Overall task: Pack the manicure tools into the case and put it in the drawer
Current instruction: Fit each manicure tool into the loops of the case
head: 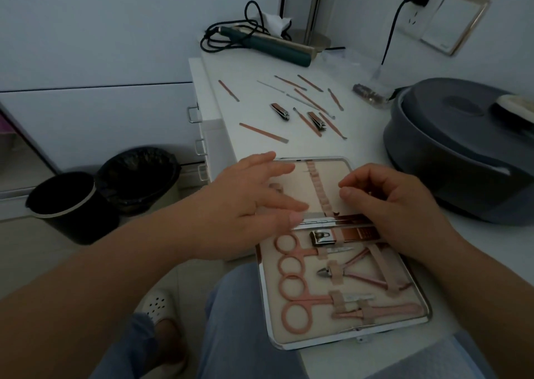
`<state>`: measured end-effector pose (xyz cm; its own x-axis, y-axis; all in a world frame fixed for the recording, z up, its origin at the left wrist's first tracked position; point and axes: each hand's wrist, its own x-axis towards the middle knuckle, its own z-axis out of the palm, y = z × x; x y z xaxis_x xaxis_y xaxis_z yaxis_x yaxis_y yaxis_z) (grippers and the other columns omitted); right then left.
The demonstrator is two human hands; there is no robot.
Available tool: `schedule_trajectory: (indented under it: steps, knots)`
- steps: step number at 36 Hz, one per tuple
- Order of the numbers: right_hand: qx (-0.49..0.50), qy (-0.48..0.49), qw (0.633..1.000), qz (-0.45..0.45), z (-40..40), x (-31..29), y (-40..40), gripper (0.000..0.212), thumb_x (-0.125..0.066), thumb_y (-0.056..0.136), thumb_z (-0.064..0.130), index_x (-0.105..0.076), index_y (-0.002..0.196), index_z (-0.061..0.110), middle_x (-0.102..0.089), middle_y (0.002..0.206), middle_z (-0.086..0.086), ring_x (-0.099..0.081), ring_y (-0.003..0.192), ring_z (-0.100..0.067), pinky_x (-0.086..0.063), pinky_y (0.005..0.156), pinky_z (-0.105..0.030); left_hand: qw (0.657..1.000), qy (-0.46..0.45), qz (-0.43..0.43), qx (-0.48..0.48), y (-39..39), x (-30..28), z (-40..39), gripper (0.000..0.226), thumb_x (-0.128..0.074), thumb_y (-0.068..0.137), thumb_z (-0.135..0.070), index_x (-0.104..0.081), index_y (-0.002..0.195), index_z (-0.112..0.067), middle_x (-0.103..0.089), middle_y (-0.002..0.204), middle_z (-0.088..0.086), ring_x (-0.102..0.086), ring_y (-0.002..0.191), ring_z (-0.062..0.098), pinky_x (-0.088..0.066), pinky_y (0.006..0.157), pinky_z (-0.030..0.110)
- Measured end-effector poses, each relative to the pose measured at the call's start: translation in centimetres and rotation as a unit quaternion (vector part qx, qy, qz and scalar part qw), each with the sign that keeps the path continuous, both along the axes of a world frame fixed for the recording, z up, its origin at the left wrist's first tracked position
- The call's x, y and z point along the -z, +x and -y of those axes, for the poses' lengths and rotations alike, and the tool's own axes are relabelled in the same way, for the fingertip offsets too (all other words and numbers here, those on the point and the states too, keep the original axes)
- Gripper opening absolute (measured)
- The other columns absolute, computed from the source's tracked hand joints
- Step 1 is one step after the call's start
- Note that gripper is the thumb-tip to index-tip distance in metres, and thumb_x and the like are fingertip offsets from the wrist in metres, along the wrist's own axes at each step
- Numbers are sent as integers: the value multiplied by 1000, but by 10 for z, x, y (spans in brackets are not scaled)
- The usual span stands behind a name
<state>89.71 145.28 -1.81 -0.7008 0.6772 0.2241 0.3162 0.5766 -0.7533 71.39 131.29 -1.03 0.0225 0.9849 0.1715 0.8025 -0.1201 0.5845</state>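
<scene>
The manicure case (358, 338) lies open on the white counter in front of me. Its near half holds pink scissors (291, 263), nippers (361, 269) and a nail clipper (320, 237) under elastic straps. The far half (326, 170) shows a strip of mostly empty loops. My left hand (248, 205) rests on the far half with fingers straight. My right hand (390, 205) hovers over the hinge with curled fingers; whether it pinches a thin tool is hidden. Loose on the counter beyond lie two clippers (279, 111) (318, 120), a file (263, 132) and several thin sticks (310, 101).
White drawers with metal handles (200, 144) sit at the counter's left end. A grey round lidded container (450, 153) stands right of the case. A corded hair iron (274, 43) lies at the back. Two black bins (66, 205) (138, 176) stand on the floor, left.
</scene>
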Motion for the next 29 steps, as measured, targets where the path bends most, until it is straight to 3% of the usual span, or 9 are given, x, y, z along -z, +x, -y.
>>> schedule_trajectory:
  steps: [2,4,8,13,14,17,18,24,29]
  knots:
    - [8,-3,1000,-3,0,0,1,7,-61,78,30,-64,73,34,-63,75,23,-58,64,1,-47,58,-18,999,22,20,-34,-6,-3,1,20,-53,85,-45,-62,103,-45,-40,128,-24,-21,125,-11,-14,97,3]
    - [11,-3,1000,-2,0,1,1,7,-61,78,31,-64,73,35,-63,73,23,-57,63,3,-45,57,-16,997,26,27,-72,-14,-5,3,14,-59,75,-43,-65,86,-47,-45,117,-31,-34,114,-15,-25,90,4]
    - [3,-3,1000,1,-1,2,0,10,-61,80,29,-64,73,36,-62,73,25,-57,63,5,-44,53,-11,995,-66,14,-76,-24,-10,0,5,-68,61,-45,-65,65,-44,-45,107,-34,-42,103,-11,-30,90,20]
    - [-2,-8,1000,-12,-1,2,1,17,-63,82,23,-63,70,37,-63,70,25,-56,59,8,-42,51,-4,992,-94,-41,-76,-22,-17,-14,6,-72,57,-42,-66,60,-40,-49,105,-23,-43,91,-16,-33,68,3]
    - [-2,-4,1000,-10,-1,2,1,17,-63,82,23,-63,71,36,-62,70,26,-56,59,9,-41,51,-3,991,-91,-65,-76,-21,-18,-17,8,-72,57,-43,-67,61,-38,-50,105,-20,-45,92,-10,-35,71,4]
    - [-5,-1,1000,-4,0,2,1,15,-62,82,24,-63,73,36,-62,72,26,-57,61,8,-41,51,-3,983,-82,-149,-65,-19,-23,-21,17,-71,59,-48,-70,66,-32,-58,104,-11,-47,96,7,-46,82,32]
    - [-5,-2,1000,-4,0,2,1,14,-62,82,25,-63,73,36,-62,73,25,-57,62,7,-41,51,-3,981,-81,-166,-58,-18,-25,-21,18,-71,60,-48,-70,67,-32,-58,105,-9,-46,98,9,-45,83,35]
    - [-7,-1,1000,-1,0,1,1,13,-61,81,25,-63,72,35,-63,74,25,-58,65,7,-41,51,-3,974,-58,-210,-59,-19,-25,-25,26,-66,56,-59,-63,59,-34,-58,103,-10,-45,99,11,-45,81,39]
    - [-9,-4,1000,2,-1,1,1,11,-62,80,27,-64,73,35,-64,77,23,-60,67,3,-44,54,-5,989,-92,-106,-53,-13,-19,-26,20,-65,57,-55,-52,57,-40,-46,107,-9,-38,107,11,-39,90,34]
